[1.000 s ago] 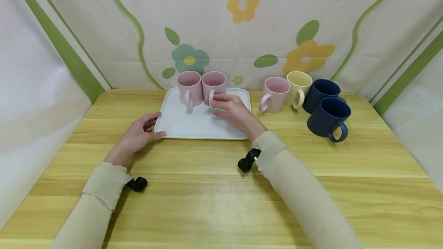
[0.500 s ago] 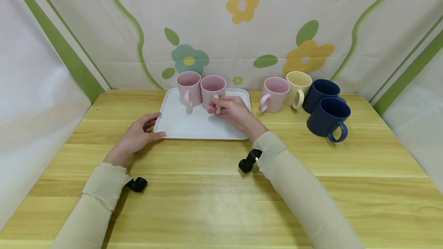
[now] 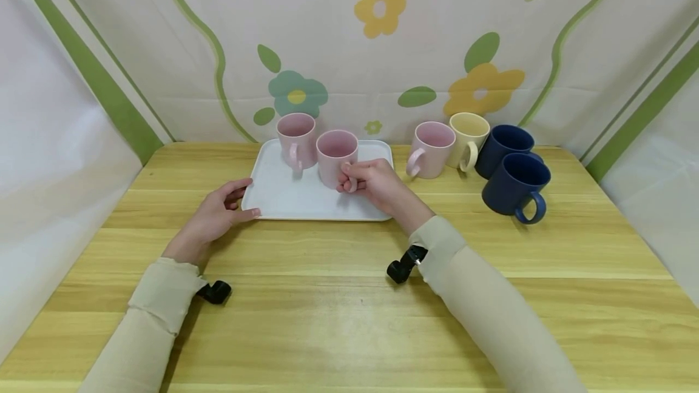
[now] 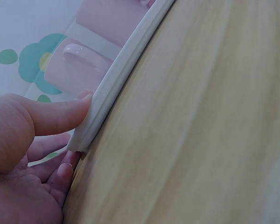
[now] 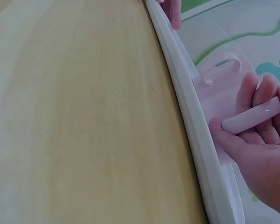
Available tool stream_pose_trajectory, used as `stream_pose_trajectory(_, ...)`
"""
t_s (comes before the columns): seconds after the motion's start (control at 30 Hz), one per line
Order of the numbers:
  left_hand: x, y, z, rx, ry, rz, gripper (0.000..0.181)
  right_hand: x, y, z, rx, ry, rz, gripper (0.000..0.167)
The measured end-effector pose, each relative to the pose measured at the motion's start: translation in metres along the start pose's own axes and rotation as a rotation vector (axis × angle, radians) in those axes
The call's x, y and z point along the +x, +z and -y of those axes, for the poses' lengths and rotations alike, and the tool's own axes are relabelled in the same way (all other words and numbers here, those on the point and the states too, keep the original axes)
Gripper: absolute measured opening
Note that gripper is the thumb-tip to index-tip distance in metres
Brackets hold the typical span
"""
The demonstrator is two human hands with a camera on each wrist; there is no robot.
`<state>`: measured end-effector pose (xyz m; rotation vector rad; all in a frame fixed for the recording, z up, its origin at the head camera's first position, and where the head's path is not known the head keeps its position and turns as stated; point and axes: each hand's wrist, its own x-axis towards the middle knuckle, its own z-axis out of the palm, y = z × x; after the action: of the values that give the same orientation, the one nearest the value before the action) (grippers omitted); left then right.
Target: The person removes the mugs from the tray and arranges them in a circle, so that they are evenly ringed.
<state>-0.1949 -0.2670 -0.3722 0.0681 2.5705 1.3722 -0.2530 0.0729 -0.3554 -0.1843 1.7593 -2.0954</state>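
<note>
A white tray (image 3: 284, 202) lies on the wooden table with two pink mugs on it. My left hand (image 3: 218, 211) holds the tray's near left corner; in the left wrist view the thumb (image 4: 60, 114) presses the rim and the other fingers curl at the side. My right hand (image 3: 377, 184) grips the handle of the right-hand pink mug (image 3: 334, 159), which stands upright nearer the tray's middle. Behind and left of it is the other pink mug (image 3: 297, 138), handle facing me. In the right wrist view the gripped handle (image 5: 252, 116) lies between thumb and curled fingers.
Right of the tray stand a third pink mug (image 3: 431, 150), a cream mug (image 3: 468, 138) and two navy mugs, the nearer navy mug (image 3: 513, 187) having its handle toward me. A flowered curtain (image 3: 327, 29) hangs behind the table (image 3: 317, 308).
My right hand has closed on the right-hand pink mug's handle and drawn that mug toward me, away from the other pink mug. My left hand has stayed at the tray corner.
</note>
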Motion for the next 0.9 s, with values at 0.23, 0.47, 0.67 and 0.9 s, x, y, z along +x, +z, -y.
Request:
stream_pose_trajectory(0.23,-0.001,-0.001,0.002,0.007,-0.007,0.003,0.085,-0.016,-0.001,0.001,0.004,-0.003,-0.041,0.022)
stream_pose_trajectory(0.47,-0.001,-0.001,0.0,0.01,-0.014,0.006,0.085,-0.035,0.001,0.011,0.041,-0.031,-0.075,0.02)
stream_pose_trajectory(0.67,0.0,-0.001,-0.001,0.011,-0.011,0.004,0.086,-0.051,0.0,0.019,0.039,-0.071,-0.079,0.026)
stream_pose_trajectory(0.9,0.001,-0.001,0.001,-0.007,-0.015,0.003,0.086,-0.073,-0.009,0.024,0.016,-0.102,-0.083,0.035)
